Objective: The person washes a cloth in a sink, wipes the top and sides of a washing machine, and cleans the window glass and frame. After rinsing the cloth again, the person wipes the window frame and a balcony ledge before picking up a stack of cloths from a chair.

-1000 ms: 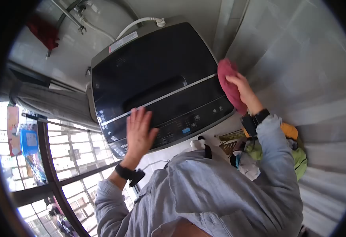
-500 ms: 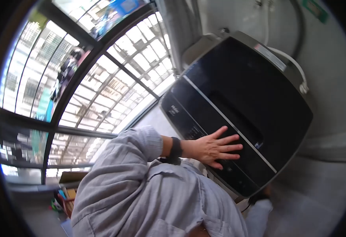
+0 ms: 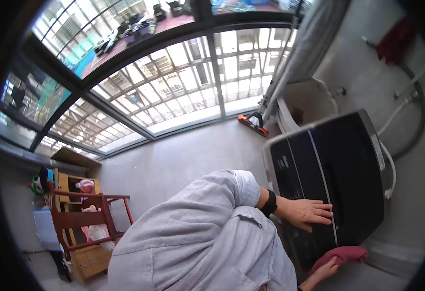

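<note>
My left hand (image 3: 305,213), with a black band on its wrist, lies flat on the dark top of a washing machine (image 3: 353,179). Its fingers are stretched out and reach to the silver strip (image 3: 323,167) across the lid. In my right hand (image 3: 325,271) is a dark red cloth (image 3: 346,253), bunched up against the near end of the machine. The thumb side of that hand shows; the cloth covers part of the fingers.
Beyond the machine stands a basin (image 3: 309,102). A mop with an orange edge (image 3: 253,125) leans by the window. Another red cloth (image 3: 398,42) hangs near the wall tap. A white hose (image 3: 391,172) runs beside the machine. A red-brown wooden chair (image 3: 83,218) stands at left.
The view has turned and shows more of the floor and window. My right hand, mostly hidden before, now shows with the red cloth. My left hand stays on the machine, fingers less spread.
</note>
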`<state>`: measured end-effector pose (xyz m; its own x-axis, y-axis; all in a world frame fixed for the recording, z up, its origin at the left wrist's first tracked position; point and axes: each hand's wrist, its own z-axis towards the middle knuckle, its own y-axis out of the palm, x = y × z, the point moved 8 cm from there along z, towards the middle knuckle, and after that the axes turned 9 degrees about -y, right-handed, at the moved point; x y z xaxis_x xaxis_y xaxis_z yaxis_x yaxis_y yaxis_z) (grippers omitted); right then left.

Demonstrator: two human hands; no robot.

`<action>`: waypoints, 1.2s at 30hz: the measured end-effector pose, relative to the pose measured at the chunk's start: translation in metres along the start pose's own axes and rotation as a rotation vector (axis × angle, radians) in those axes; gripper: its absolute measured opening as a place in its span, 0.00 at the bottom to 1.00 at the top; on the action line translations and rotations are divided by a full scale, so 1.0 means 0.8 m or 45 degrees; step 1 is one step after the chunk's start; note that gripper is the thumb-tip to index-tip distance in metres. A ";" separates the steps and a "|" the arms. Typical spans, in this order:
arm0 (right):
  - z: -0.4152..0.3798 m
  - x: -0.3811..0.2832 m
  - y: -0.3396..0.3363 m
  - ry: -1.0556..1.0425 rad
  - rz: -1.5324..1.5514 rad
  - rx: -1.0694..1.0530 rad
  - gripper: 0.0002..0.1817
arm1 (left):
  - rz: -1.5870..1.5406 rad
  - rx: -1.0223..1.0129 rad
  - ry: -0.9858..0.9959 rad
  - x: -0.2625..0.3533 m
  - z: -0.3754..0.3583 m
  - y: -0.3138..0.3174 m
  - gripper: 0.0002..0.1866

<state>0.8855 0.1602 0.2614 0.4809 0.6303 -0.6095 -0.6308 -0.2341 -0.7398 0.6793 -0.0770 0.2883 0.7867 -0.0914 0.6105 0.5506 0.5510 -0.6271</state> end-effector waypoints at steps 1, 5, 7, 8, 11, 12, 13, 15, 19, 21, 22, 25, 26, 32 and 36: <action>0.000 -0.022 0.021 -0.243 -0.351 -0.051 0.25 | -0.017 0.089 -0.065 -0.006 -0.004 -0.028 0.35; -0.035 -0.117 0.096 -0.723 -0.416 -0.013 0.28 | 0.095 0.383 -0.325 -0.063 -0.083 -0.152 0.30; -0.058 -0.196 0.141 -0.923 -0.539 -0.055 0.30 | 0.190 0.580 -0.503 -0.096 -0.138 -0.212 0.28; -0.060 -0.220 0.161 -0.898 -0.567 -0.125 0.30 | 0.165 0.639 -0.614 -0.110 -0.167 -0.239 0.27; -0.064 -0.304 0.198 -0.994 -0.503 -0.110 0.32 | 0.162 0.806 -0.910 -0.146 -0.250 -0.295 0.24; -0.064 -0.328 0.211 -1.009 -0.470 -0.102 0.32 | 0.127 0.814 -0.973 -0.152 -0.272 -0.299 0.24; -0.064 -0.346 0.223 -1.027 -0.424 -0.089 0.31 | 0.106 0.822 -1.033 -0.160 -0.293 -0.307 0.23; -0.056 -0.361 0.249 -1.029 -0.437 -0.024 0.28 | 0.088 0.831 -1.115 -0.173 -0.324 -0.329 0.22; -0.052 -0.432 0.309 -1.005 -0.295 -0.118 0.21 | 0.014 0.782 -1.183 -0.188 -0.346 -0.330 0.21; -0.061 -0.488 0.348 -1.105 -0.018 -0.179 0.16 | -0.022 0.790 -1.188 -0.202 -0.349 -0.331 0.22; -0.060 -0.507 0.373 -0.769 0.437 -0.338 0.14 | -0.045 0.819 -1.210 -0.209 -0.352 -0.338 0.23; -0.079 -0.582 0.468 0.019 1.461 -0.618 0.13 | -0.002 0.937 -1.269 -0.239 -0.373 -0.373 0.23; -0.080 -0.606 0.506 0.191 1.612 -0.729 0.13 | 0.083 0.985 -1.277 -0.251 -0.389 -0.390 0.23; -0.100 -0.694 0.705 0.538 1.901 -1.143 0.15 | 0.787 1.178 -1.267 -0.247 -0.407 -0.601 0.21; -0.085 -0.772 0.794 0.471 1.993 -1.103 0.19 | 1.650 0.866 -1.035 -0.262 -0.352 -0.725 0.26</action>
<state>0.2289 -0.4279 0.1489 -0.0040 -0.6697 -0.7426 -0.1824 -0.7297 0.6590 0.2739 -0.6112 0.3878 0.1347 0.9855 0.1029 -0.6876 0.1678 -0.7064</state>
